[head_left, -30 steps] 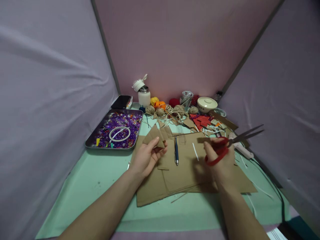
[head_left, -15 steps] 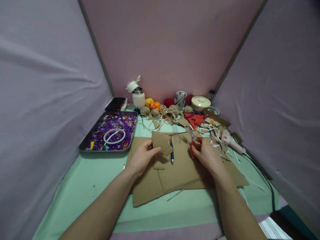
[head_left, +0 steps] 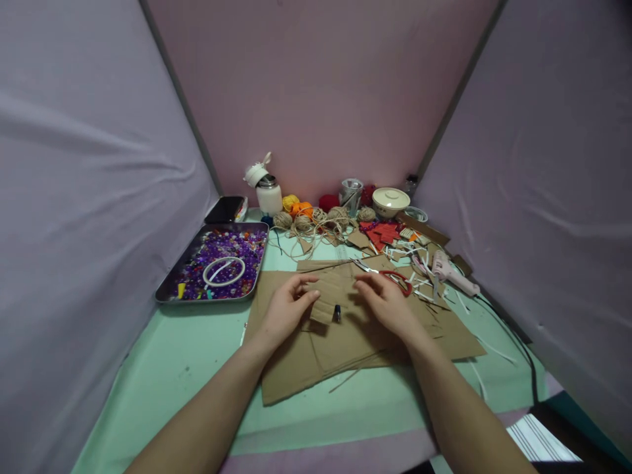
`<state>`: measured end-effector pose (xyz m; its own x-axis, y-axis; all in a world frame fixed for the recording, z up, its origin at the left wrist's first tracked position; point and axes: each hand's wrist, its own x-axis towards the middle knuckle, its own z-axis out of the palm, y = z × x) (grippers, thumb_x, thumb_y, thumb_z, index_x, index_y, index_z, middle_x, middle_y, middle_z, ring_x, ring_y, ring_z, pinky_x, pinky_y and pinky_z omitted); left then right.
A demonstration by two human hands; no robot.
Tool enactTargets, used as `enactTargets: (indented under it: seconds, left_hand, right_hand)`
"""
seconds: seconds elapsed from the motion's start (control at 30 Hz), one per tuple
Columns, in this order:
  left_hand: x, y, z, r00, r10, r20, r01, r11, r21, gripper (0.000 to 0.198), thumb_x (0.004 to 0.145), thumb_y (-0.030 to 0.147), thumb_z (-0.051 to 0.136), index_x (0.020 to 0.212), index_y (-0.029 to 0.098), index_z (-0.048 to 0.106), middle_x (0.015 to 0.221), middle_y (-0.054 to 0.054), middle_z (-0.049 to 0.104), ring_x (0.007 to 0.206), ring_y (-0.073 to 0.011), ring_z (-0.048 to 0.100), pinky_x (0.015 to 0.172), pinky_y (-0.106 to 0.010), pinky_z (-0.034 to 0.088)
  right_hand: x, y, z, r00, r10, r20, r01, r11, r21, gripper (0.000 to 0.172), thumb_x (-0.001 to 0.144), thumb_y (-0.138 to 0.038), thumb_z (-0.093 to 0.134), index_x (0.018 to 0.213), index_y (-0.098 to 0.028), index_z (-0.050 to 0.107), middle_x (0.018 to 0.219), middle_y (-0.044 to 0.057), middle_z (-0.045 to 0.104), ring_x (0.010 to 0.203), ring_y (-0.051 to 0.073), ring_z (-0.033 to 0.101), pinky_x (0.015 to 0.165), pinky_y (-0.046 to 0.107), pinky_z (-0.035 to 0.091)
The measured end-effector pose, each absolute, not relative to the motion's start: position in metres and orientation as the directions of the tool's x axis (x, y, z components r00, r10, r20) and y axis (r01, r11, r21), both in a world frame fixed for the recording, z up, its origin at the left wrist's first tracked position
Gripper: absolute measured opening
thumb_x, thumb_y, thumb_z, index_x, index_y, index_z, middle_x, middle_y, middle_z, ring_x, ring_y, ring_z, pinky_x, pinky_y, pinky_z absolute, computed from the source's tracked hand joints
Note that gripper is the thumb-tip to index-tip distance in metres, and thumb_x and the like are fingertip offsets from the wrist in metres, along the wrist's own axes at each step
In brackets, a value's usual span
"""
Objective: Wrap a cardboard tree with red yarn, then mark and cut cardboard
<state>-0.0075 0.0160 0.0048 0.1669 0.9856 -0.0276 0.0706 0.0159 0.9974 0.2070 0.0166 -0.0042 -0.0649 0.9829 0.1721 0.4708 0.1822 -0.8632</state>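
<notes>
My left hand [head_left: 290,308] grips a small cardboard piece [head_left: 326,293] by its left edge, thumb on top. The piece covers most of a dark pen [head_left: 337,313], whose end shows below it. To the right of the piece, my right hand [head_left: 384,301] has its fingers apart and holds nothing. Red-handled scissors [head_left: 399,282] lie just beyond my right hand, blades pointing left. Beneath both hands are larger cardboard sheets [head_left: 291,378] on the green tabletop.
A tray of purple beads [head_left: 162,297] with a white ring stands at left. Yarn balls [head_left: 338,217], a white jar [head_left: 269,197], a glass and a lidded bowl [head_left: 391,202] line the back. Paper scraps and a corded glue gun [head_left: 451,275] lie at right.
The scissors have left my right hand and now lie on the cardboard. My right hand has opened and moved left towards the small piece, which now covers more of the pen.
</notes>
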Motion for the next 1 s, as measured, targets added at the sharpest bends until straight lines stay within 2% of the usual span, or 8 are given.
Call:
enactTargets:
  seconds: [0.1, 0.17, 0.23, 0.37, 0.57, 0.8, 0.93, 1.0]
  left_hand:
    - [0.000, 0.010, 0.007, 0.190, 0.980, -0.059, 0.005, 0.060, 0.998, 0.038, 0.073, 0.031, 0.065, 0.107, 0.016, 0.055, 0.075, 0.000, 0.061, 0.063, -0.0112, 0.055, 0.058, -0.022, 0.043]
    - [0.003, 0.007, 0.007, 0.227, 0.966, -0.120, -0.062, 0.137, 0.989, 0.041, 0.073, 0.032, 0.066, 0.108, 0.017, 0.053, 0.077, -0.001, 0.062, 0.063, -0.0116, 0.057, 0.060, -0.024, 0.047]
    - [0.006, 0.005, 0.005, 0.274, 0.939, -0.208, -0.113, 0.246, 0.963, 0.037, 0.070, 0.032, 0.069, 0.101, 0.016, 0.055, 0.078, -0.002, 0.063, 0.066, -0.0131, 0.060, 0.066, -0.028, 0.050]
    - [0.013, 0.000, 0.002, 0.302, 0.914, -0.270, -0.101, 0.313, 0.944, 0.024, 0.064, 0.026, 0.073, 0.079, 0.014, 0.059, 0.069, -0.002, 0.063, 0.062, -0.0125, 0.060, 0.066, -0.026, 0.050]
    - [0.018, -0.003, 0.001, 0.233, 0.964, -0.125, -0.034, 0.136, 0.990, 0.014, 0.066, 0.024, 0.070, 0.071, 0.016, 0.060, 0.065, -0.001, 0.064, 0.061, -0.0134, 0.061, 0.059, -0.023, 0.048]
    - [0.011, -0.001, 0.009, 0.200, 0.962, -0.184, -0.040, 0.196, 0.980, 0.029, 0.072, 0.039, 0.066, 0.088, 0.014, 0.064, 0.076, -0.005, 0.067, 0.063, -0.0162, 0.060, 0.057, -0.027, 0.050]
    - [0.009, -0.003, 0.008, 0.120, 0.992, -0.047, 0.170, 0.026, 0.985, 0.025, 0.073, 0.037, 0.065, 0.081, 0.014, 0.068, 0.067, -0.003, 0.065, 0.059, -0.0147, 0.057, 0.051, -0.022, 0.044]
    - [0.009, -0.003, 0.006, 0.104, 0.995, -0.012, 0.203, -0.009, 0.979, 0.024, 0.073, 0.037, 0.066, 0.080, 0.014, 0.068, 0.067, -0.003, 0.065, 0.059, -0.0145, 0.057, 0.051, -0.021, 0.043]
  right_hand:
    - [0.189, 0.009, -0.007, -0.207, 0.978, 0.023, 0.179, 0.061, -0.982, 0.028, 0.081, -0.046, 0.055, 0.084, -0.018, 0.056, 0.061, -0.003, 0.056, 0.049, 0.012, 0.053, 0.046, 0.023, 0.041]
    - [0.184, 0.007, -0.008, -0.171, 0.985, 0.029, 0.108, 0.048, -0.993, 0.026, 0.079, -0.044, 0.058, 0.077, -0.018, 0.053, 0.058, -0.005, 0.052, 0.045, 0.010, 0.049, 0.041, 0.020, 0.036]
    - [0.183, 0.008, -0.009, -0.126, 0.991, 0.039, 0.071, 0.048, -0.996, 0.025, 0.078, -0.042, 0.059, 0.077, -0.018, 0.053, 0.059, -0.005, 0.051, 0.045, 0.010, 0.047, 0.040, 0.020, 0.035]
    - [0.185, 0.010, -0.011, -0.061, 0.995, 0.083, 0.115, 0.089, -0.989, 0.023, 0.078, -0.041, 0.059, 0.076, -0.019, 0.054, 0.058, -0.004, 0.051, 0.046, 0.010, 0.045, 0.041, 0.021, 0.034]
    - [0.183, 0.008, -0.011, 0.017, 0.964, 0.266, 0.326, 0.247, -0.913, 0.020, 0.081, -0.036, 0.056, 0.074, -0.018, 0.056, 0.066, -0.001, 0.054, 0.061, 0.013, 0.048, 0.055, 0.023, 0.037]
    - [0.180, 0.005, -0.011, -0.134, 0.989, 0.063, 0.093, 0.076, -0.993, 0.023, 0.080, -0.042, 0.057, 0.075, -0.020, 0.051, 0.058, -0.006, 0.048, 0.048, 0.010, 0.045, 0.045, 0.021, 0.034]
    - [0.176, 0.003, -0.015, -0.084, 0.994, 0.072, 0.135, 0.083, -0.987, 0.025, 0.079, -0.043, 0.059, 0.073, -0.019, 0.052, 0.058, -0.005, 0.049, 0.047, 0.009, 0.044, 0.044, 0.021, 0.034]
    - [0.175, 0.003, -0.016, -0.071, 0.995, 0.073, 0.138, 0.083, -0.987, 0.025, 0.079, -0.043, 0.060, 0.073, -0.019, 0.053, 0.057, -0.005, 0.050, 0.047, 0.010, 0.045, 0.044, 0.021, 0.035]
